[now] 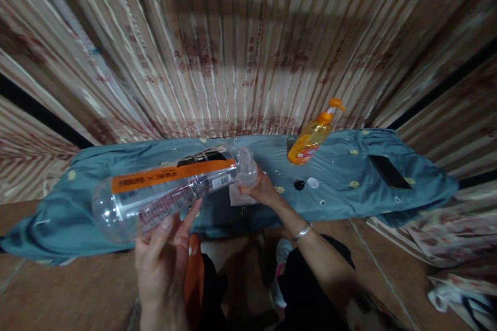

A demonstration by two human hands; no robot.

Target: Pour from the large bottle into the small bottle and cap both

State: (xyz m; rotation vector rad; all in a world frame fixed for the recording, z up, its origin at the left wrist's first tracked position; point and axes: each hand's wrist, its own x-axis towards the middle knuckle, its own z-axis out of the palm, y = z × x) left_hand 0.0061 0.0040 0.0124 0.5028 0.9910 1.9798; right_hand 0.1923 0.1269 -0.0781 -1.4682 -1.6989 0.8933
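Observation:
A large clear plastic bottle (171, 186) with an orange and black label lies sideways in the air above the front of a low table. My left hand (165, 253) holds it from below near its base. My right hand (261, 189) grips its neck end at the right. Under the right hand, a white cloth or paper (237, 197) lies on the blue-green tablecloth (341, 196).
An orange pump bottle of liquid soap (312, 137) stands at the back of the table. A small black cap (299, 184) and a white cap (312, 182) lie next to it. A dark phone (389, 171) rests at the right. Striped curtains hang behind.

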